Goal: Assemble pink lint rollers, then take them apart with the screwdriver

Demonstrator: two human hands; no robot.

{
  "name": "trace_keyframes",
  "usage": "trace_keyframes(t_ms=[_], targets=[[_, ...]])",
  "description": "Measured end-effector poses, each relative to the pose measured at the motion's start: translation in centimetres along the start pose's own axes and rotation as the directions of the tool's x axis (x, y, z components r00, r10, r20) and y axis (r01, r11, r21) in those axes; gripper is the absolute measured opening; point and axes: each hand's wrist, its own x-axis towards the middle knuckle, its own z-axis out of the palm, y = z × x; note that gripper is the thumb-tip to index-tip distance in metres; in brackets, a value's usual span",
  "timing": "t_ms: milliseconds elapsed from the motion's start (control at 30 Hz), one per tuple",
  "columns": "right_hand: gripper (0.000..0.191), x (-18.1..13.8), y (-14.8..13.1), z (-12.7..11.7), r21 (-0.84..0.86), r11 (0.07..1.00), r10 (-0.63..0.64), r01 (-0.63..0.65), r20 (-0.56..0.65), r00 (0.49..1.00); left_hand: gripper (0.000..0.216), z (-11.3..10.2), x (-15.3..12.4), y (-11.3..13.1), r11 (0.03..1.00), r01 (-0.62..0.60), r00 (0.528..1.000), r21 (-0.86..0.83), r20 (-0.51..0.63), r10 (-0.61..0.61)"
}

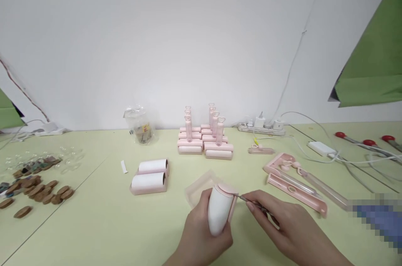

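Note:
My left hand is closed around a lint roller head, a white roll seated in a pink housing and held tilted above the table. In my right hand is a thin dark metal tool, pinched between the fingers. Its tip touches the pink rim at the roll's upper end; I cannot tell the tool's exact kind. Behind the left hand lies a pale pink translucent cover. Two more white rolls in pink housings rest to the left. Pink housing parts and clear pink handles lie on the right.
Several lint rollers with upright heart-topped handles stand near the wall. A bagged cup is left of them. Brown pieces lie far left. A power strip, cables, a white adapter and red-ended tools are at right.

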Motion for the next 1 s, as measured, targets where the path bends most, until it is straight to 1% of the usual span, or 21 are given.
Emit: trace_keyframes(t_ms=[67, 167, 267, 333, 433, 567, 667, 767, 833, 933, 1000], targets=[[0.022, 0.1, 0.3, -0.1, -0.040, 0.999, -0.008, 0.006, -0.040, 0.999, 0.045, 0.2, 0.5, 0.4, 0.997, -0.027, 1.000, 0.078, -0.013, 0.028], [0.035, 0.0, 1.2, -0.3, -0.141, 0.989, -0.063, 0.051, -0.078, 0.995, 0.050, 0.7, 1.3, 1.2, 0.985, -0.039, 0.998, 0.165, -0.033, 0.045], [0.046, -0.4, 2.5, -0.6, -0.263, 0.956, -0.149, 0.128, -0.060, 0.987, 0.047, 1.4, 2.1, 2.1, 0.977, -0.011, 1.000, 0.215, -0.013, 0.014], [0.052, -0.8, 3.5, -0.5, -0.278, 0.952, -0.147, 0.128, -0.049, 0.988, 0.045, 1.9, 2.6, 2.5, 0.975, 0.001, 1.000, 0.222, 0.029, -0.008], [0.057, -1.5, 4.8, -0.1, -0.191, 0.978, -0.095, 0.089, -0.026, 0.995, 0.044, 3.0, 3.2, 2.8, 0.974, 0.009, 0.996, 0.227, 0.083, -0.028], [0.050, -2.1, 5.7, 1.0, -0.021, 1.000, -0.013, 0.012, -0.032, 0.999, 0.036, 4.6, 3.7, 2.5, 0.954, 0.078, 0.989, 0.288, 0.100, -0.111], [0.046, -2.2, 5.8, 1.6, 0.076, 0.997, 0.009, -0.004, -0.061, 0.998, 0.029, 5.5, 4.0, 2.1, 0.933, 0.161, 0.979, 0.323, 0.067, -0.192], [0.044, -2.0, 5.6, 1.8, 0.126, 0.992, 0.034, -0.023, -0.091, 0.995, 0.026, 6.0, 4.1, 1.9, 0.924, 0.236, 0.968, 0.301, 0.014, -0.252], [0.043, -1.9, 5.6, 1.7, 0.122, 0.992, 0.056, -0.041, -0.121, 0.991, 0.023, 6.2, 4.2, 1.9, 0.941, 0.212, 0.976, 0.265, -0.018, -0.215], [0.043, -1.8, 5.9, 1.6, 0.073, 0.995, 0.074, -0.063, -0.162, 0.984, 0.017, 6.4, 4.3, 2.1, 0.975, 0.082, 0.995, 0.208, -0.067, -0.069], [0.044, -1.8, 6.2, 1.6, 0.033, 0.997, 0.068, -0.063, -0.180, 0.981, 0.013, 6.5, 4.5, 2.3, 0.985, 0.041, 0.997, 0.169, -0.076, -0.028]])
